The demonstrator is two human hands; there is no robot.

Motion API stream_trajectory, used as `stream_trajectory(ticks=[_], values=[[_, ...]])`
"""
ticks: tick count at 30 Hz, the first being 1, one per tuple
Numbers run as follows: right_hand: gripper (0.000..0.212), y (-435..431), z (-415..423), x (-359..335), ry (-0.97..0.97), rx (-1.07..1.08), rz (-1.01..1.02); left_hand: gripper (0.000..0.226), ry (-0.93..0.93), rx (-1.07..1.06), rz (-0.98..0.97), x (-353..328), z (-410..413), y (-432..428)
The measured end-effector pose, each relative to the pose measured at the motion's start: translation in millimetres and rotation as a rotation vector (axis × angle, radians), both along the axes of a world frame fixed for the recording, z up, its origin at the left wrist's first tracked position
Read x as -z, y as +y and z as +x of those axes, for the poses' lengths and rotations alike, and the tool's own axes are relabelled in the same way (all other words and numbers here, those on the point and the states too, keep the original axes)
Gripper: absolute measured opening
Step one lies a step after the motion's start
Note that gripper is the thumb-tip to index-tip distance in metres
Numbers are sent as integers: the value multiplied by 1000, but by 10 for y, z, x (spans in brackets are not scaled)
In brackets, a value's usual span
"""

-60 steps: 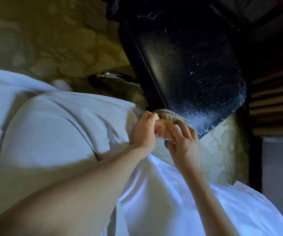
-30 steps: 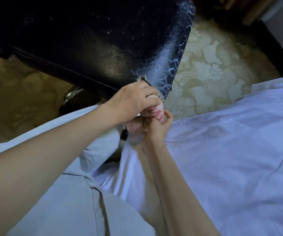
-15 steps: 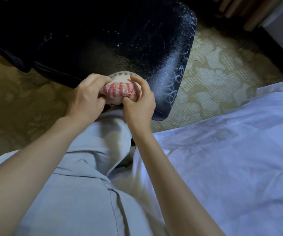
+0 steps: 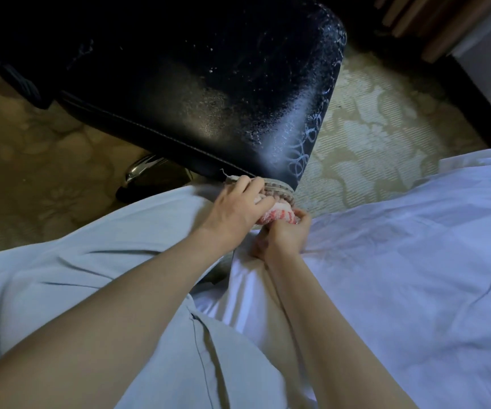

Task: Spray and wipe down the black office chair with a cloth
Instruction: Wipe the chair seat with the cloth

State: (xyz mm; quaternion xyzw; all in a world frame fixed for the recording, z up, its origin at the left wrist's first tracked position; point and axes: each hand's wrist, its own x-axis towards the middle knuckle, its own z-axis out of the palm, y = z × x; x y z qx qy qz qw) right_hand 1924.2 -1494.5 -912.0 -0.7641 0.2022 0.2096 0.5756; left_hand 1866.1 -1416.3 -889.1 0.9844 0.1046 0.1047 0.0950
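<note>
cloth (image 4: 279, 216), red-striped and bunched, sits at the near corner of the spray-speckled black office chair (image 4: 208, 98); my left hand (image 4: 236, 209) and right hand (image 4: 284, 239) both grip it.

Glossy black leather-look chair (image 4: 197, 93), spray-speckled.
Knitted, rough cloth (image 4: 281, 215) at 6 o'clock; shiny chrome leg (image 4: 141, 169) at 8; matt woven carpet (image 4: 371, 143).
</note>
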Motion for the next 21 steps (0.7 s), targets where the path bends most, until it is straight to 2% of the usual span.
stream_trajectory(ticks=[3,5,7,10,13,16,18,21], values=[[48,41,10,137,65,22,40,27,41,-25,-4,50,-110,20],[50,64,16,156,78,7,36,22,92,-45,-57,108,-157,15],[46,84,7,176,89,15,13,16,142,-86,-98,147,-159,1],[45,99,-9,307,95,-7,-23,20,239,-136,-111,239,-121,10],[44,112,-16,301,81,-5,-57,20,159,-88,-45,294,-114,50],[39,91,-7,90,-38,32,-93,20,42,-39,84,299,-138,55],[39,50,-6,-9,-117,30,-57,23,-21,-45,99,233,-132,37],[41,-3,-22,-220,-270,-13,50,12,-126,-115,85,49,-64,55]])
